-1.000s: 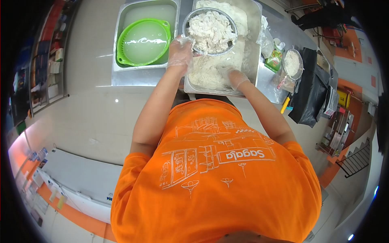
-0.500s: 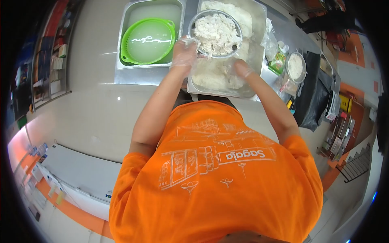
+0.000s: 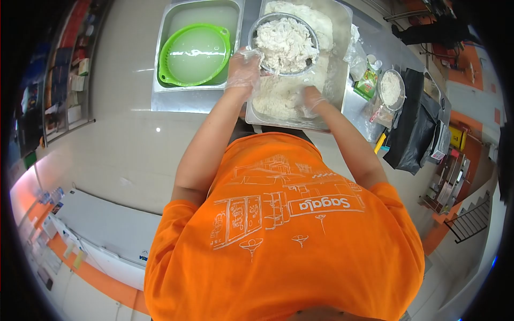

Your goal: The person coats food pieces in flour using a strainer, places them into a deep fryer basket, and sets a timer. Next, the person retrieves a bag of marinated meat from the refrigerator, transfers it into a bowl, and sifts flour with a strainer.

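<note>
A round metal bowl (image 3: 252, 33) heaped with white floury pieces (image 3: 286, 45) rests over a metal tray (image 3: 336, 80) of white flour (image 3: 276, 99). My left hand (image 3: 243, 69), in a clear plastic glove, grips the bowl's near left rim. In a similar glove, my right hand (image 3: 310, 100) is down at the flour in the tray's near right part; its fingertips are partly hidden and blurred. Left of the tray, a green basket (image 3: 227, 40) sits in cloudy liquid inside a metal container (image 3: 241, 13).
On the right side of the metal table (image 3: 356, 115) are a green packet (image 3: 366, 84), a crumpled plastic bag (image 3: 355, 60), a bowl of flour (image 3: 390, 88) and a black bag (image 3: 409, 128). A person's dark sleeve (image 3: 428, 32) shows at the upper right.
My right hand has moved within the tray, slightly left and down since the middle frame. My left hand stays at the bowl's rim. The whole view has shifted slightly since the first frame.
</note>
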Demonstrator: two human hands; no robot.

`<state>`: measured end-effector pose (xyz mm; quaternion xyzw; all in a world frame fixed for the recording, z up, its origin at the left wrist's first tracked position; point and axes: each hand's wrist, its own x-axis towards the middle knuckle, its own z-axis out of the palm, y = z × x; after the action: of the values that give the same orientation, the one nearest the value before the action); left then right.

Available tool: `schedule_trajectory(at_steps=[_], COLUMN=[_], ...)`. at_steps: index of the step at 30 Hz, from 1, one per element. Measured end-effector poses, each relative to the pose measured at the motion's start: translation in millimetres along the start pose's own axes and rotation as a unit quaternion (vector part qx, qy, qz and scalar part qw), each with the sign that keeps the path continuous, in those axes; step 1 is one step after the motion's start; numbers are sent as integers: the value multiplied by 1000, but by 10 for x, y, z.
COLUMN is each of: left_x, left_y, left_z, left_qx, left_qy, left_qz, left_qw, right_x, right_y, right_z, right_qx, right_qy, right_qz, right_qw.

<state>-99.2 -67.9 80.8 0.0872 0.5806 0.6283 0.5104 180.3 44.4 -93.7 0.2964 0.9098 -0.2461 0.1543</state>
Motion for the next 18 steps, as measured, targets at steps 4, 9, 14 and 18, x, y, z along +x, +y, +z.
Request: schedule_trajectory(at_steps=[4, 9, 14, 18], left_x=[-16, 89, 38, 11], left_y=[34, -48, -5, -55], left_z=[50, 36, 105, 172], left_qx=[-2, 37, 76, 60], left_qy=[11, 4, -27, -37], left_qz=[1, 12, -17, -24], left_qw=[1000, 999, 997, 997], right_x=[-464, -838, -603, -365], right_y=[-634, -1111, -1425, -1524], right_z=[-1197, -2084, -2451, -2397], right_qx=[215, 544, 400, 184], right_qy=[15, 160, 228, 273], right_qz=[190, 189, 120, 70], right_qw=[958, 802, 879, 942])
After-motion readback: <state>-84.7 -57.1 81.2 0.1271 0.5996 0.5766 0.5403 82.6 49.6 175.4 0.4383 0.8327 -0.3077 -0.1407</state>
